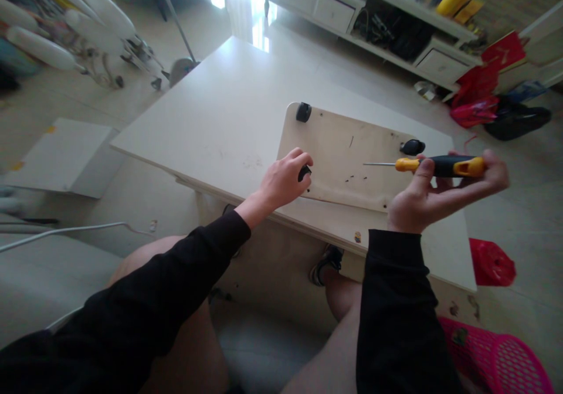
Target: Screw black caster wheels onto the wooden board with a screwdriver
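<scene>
My right hand (424, 197) grips a yellow and black screwdriver (444, 166), its thin shaft pointing left above a pale board (334, 142). The board lies on the white table. Black caster wheels sit at its far corners: one caster (303, 112) on the left and another caster (413, 147) on the right. At the near left corner my left hand (285, 178) is closed around a black caster (304, 173), partly hidden by the fingers. Several small dark screws (349, 179) lie on the board near its middle.
The white table (211, 118) extends to the left of the board. A white cabinet (334, 10) stands beyond it. On the floor are a white box (61, 153) at left, a red bag (490, 262) and a pink basket (497, 359) at right.
</scene>
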Demonstrator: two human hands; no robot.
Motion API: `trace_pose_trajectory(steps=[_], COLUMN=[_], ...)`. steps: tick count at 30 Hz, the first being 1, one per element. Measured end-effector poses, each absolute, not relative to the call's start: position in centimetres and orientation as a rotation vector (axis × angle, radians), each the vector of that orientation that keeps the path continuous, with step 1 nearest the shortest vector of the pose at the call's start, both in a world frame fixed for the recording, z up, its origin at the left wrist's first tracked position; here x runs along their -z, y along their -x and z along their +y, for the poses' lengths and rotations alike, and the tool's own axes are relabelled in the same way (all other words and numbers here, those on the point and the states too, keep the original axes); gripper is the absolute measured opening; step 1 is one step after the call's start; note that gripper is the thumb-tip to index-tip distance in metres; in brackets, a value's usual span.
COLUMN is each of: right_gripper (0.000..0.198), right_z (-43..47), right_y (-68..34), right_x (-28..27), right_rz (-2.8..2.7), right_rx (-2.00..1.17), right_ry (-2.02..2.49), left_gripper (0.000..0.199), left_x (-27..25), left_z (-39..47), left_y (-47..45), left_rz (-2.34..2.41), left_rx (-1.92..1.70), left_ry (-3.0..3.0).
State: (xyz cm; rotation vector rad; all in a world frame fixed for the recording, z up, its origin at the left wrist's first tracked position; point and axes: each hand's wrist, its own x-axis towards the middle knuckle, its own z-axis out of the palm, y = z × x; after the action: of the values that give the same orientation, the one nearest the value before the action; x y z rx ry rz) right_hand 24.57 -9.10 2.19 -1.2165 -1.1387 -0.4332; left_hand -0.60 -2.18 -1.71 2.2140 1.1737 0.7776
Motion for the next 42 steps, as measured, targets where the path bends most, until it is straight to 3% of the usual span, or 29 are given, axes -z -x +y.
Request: trace_pose_trajectory(steps=[10, 17, 29, 34, 42], right_gripper=[0.054, 0.056, 0.063, 0.057, 0.059], right_z=[-8.9, -8.9, -7.9, -8.0, -6.3], right_y=[-22.1, -19.8, -18.1, -16.7, -14.9], right_x=[-2.5, -2.2, -1.0, -1.6, -0.9], right_rz=[-0.730, -0.798, -1.067, -1.067, -1.150], right_rx=[0.019, -0.130, 0.160, 0.162, 0.075], right_ry=[1.321, 1.255, 1.104, 1.058, 0.932], left_gripper=[0.027, 0.032, 0.035, 0.019, 0.045], left_x=[0.9, 1.1, 1.4, 1.6, 0.8], left_z=[-0.9, -0.3, 0.2, 0.1, -3.7], left_y=[1.5, 1.9, 2.5, 2.8, 2.0], left_rz=[1.480, 1.441, 1.434, 1.516, 1.389], left_rx=[-0.505, -0.419, -0.478, -0.292, -0.013], left_ry=[-2.033, -1.930, -1.934, -1.991, -2.084])
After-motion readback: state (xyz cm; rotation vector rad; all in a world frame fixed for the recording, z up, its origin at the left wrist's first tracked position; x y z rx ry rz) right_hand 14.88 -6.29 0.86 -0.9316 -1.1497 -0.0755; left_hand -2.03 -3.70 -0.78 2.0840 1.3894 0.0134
